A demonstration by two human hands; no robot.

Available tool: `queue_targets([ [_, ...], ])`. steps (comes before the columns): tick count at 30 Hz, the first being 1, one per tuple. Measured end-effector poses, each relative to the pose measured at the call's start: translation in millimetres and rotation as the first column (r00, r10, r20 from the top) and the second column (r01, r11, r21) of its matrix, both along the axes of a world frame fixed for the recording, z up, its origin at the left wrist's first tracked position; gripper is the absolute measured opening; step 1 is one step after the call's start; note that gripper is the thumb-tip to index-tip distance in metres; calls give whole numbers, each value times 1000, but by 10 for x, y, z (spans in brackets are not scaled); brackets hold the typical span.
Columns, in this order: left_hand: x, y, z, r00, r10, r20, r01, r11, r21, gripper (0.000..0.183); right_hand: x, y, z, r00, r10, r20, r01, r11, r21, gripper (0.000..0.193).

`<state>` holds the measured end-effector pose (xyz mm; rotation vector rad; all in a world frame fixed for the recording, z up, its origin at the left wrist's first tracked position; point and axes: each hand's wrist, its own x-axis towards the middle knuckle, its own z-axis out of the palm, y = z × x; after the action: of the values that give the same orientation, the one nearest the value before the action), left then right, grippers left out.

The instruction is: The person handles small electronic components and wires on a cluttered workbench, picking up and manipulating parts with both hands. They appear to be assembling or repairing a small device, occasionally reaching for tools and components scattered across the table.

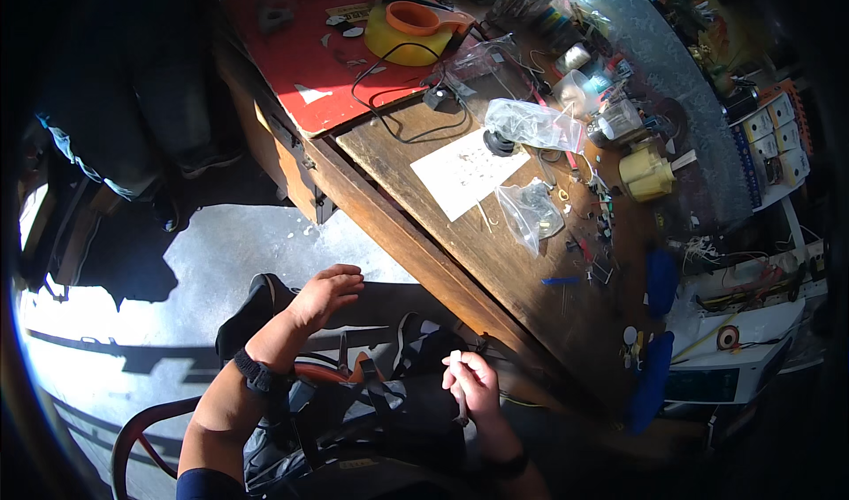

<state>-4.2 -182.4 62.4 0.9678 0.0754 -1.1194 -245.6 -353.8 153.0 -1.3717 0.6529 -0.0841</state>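
Held out over my lap, my left hand (325,300) is open, its fingers stretched out and holding nothing that shows. A dark band circles its wrist. My right hand (474,383) is closed near the front edge of the wooden table (522,270). A small pale piece (455,357) shows at its fingertips, too small to name. A thin darker end (462,417) sticks out below the same hand; whether both belong to one thing, I cannot tell. Beneath my hands lies a dark grey bag or cloth (354,420) with straps, partly in shadow.
A white paper sheet (460,177), clear plastic bags (532,215) and several small parts lie on the table. A red board (296,53) carries a yellow and orange tape roll (411,27). A yellow container (646,175) stands farther right. A black cable (393,135) curls near the board.
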Motion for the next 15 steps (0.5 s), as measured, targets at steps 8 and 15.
queue_targets([
  [8,-313,-1169,-146,900,227,-372,-316,927,-200,32,-643,98,43,997,-82,6,82,981,-173,15],
  [15,-332,-1220,-277,946,200,-255,-251,950,-185,32,-868,134,330,993,-113,-33,108,984,-139,14],
])
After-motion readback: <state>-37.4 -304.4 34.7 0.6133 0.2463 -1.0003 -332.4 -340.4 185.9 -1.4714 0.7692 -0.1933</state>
